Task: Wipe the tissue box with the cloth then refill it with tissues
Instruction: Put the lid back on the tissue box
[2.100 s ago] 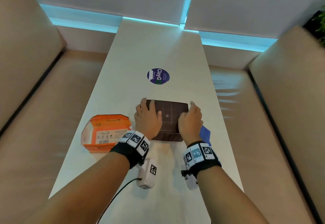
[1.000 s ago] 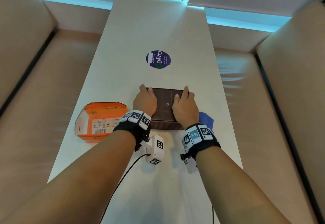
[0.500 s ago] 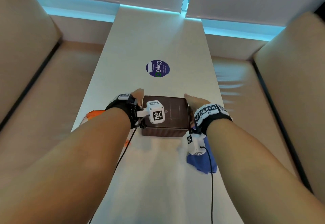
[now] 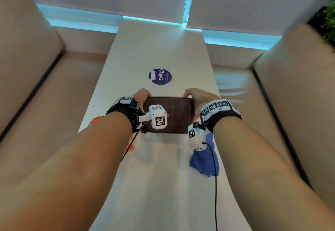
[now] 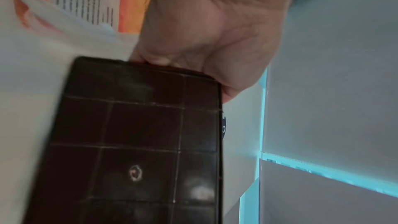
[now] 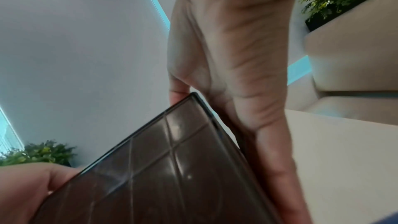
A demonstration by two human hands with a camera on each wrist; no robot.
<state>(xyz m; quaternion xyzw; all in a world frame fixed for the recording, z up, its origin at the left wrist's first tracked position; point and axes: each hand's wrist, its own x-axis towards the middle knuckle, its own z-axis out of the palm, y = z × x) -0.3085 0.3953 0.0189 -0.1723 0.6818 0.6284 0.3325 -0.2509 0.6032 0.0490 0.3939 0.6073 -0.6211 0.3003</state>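
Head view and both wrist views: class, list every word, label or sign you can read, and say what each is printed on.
"ClayGO": round purple sticker on the white table; its smaller lines are too small to read.
Orange tissue pack: printed label text, too blurred to read.
Wrist bands and wrist cameras: black-and-white square code markers, no words.
Dark brown tissue box, held at its ends by the left hand and right hand: no text.

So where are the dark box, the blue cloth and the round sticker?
dark box (image 4: pixel 178 114): head view, its flat top face.
blue cloth (image 4: pixel 206 162): head view, middle of the crumpled fabric.
round sticker (image 4: pixel 160 76): head view, its centre.
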